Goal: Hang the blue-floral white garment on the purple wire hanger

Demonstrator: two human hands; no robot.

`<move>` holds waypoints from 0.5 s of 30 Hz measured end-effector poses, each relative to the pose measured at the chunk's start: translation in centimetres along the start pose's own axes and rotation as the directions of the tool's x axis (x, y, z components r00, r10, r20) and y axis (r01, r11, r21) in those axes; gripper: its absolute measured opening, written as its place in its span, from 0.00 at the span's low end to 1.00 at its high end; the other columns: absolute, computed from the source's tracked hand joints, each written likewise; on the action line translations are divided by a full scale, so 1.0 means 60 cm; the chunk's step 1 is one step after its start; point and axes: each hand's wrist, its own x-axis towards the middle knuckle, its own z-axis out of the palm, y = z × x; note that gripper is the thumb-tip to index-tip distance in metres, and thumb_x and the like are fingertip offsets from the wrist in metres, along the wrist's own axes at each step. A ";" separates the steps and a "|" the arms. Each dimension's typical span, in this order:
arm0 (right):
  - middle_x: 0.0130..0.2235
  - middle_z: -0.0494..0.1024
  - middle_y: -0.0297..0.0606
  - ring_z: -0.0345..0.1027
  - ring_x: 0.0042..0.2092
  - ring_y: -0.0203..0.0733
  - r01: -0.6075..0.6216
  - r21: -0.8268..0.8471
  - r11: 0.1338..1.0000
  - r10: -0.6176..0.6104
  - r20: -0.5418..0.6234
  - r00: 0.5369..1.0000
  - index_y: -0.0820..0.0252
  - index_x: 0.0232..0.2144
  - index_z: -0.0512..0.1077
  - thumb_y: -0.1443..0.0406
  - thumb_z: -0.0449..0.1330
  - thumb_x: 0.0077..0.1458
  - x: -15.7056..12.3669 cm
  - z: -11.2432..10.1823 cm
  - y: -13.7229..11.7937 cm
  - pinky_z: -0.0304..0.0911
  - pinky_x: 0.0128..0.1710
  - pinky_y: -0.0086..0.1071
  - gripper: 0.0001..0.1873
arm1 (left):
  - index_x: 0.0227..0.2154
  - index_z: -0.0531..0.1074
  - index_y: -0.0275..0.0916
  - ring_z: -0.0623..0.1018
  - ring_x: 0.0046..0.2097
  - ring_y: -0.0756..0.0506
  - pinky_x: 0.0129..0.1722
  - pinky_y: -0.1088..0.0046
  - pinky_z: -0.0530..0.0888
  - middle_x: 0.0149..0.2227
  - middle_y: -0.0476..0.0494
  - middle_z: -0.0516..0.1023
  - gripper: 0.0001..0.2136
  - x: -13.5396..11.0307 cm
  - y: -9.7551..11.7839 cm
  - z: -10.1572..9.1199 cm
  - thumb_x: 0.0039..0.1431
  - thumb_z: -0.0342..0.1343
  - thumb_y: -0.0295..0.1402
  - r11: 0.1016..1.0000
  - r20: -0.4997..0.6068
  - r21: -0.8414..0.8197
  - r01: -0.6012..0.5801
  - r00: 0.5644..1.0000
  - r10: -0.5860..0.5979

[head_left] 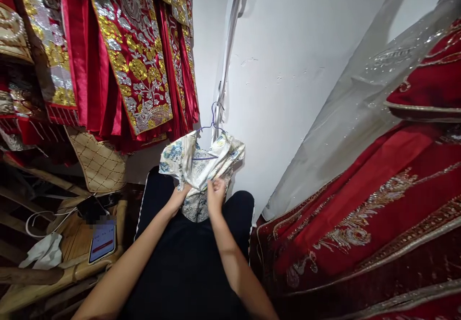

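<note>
A short-sleeved white blouse (201, 171) with a blue floral print hangs from a thin purple hanger (212, 118), its lower part resting near my lap. My left hand (179, 198) grips the blouse at its left side, most of the fingers hidden behind the cloth. On the right front of the blouse, my right hand (216, 193) has its fingers curled in and closed on the fabric. The hanger's hook is up beside the wall, and what it hangs on is hard to make out.
Red garments with gold and silver embroidery (139, 70) hang at the left. A red beaded gown (345, 214) and a clear plastic cover (324, 133) fill the right. At lower left, a wooden chair (72, 248) bears a phone (103, 243), a white cable and a crumpled tissue (45, 250).
</note>
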 end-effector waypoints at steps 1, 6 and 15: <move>0.33 0.75 0.43 0.70 0.37 0.48 -0.102 0.045 0.994 0.102 -0.009 0.995 0.57 0.41 0.68 0.58 0.38 0.66 -0.018 0.027 0.000 0.67 0.36 0.41 0.20 | 0.45 0.76 0.43 0.76 0.58 0.37 0.59 0.61 0.71 0.52 0.40 0.79 0.21 -0.002 0.001 -0.001 0.51 0.65 0.47 1.000 0.024 -0.002 0.004 1.000 -0.004; 0.19 0.68 0.32 0.62 0.22 0.38 -0.383 0.223 0.896 0.380 0.059 0.923 0.55 0.20 0.61 0.54 0.48 0.59 -0.041 0.069 0.024 0.58 0.24 0.31 0.18 | 0.47 0.75 0.34 0.77 0.55 0.35 0.57 0.57 0.72 0.52 0.33 0.78 0.25 0.002 -0.004 0.001 0.49 0.68 0.44 1.000 -0.020 0.011 -0.028 0.999 0.028; 0.15 0.67 0.31 0.57 0.17 0.33 -0.644 0.364 0.672 0.567 0.307 0.765 0.59 0.17 0.68 0.57 0.53 0.54 -0.047 0.068 0.050 0.53 0.21 0.28 0.18 | 0.54 0.66 0.37 0.72 0.57 0.35 0.59 0.53 0.67 0.54 0.33 0.72 0.31 -0.004 -0.011 -0.023 0.50 0.67 0.43 0.894 -0.408 0.406 -0.189 0.838 0.363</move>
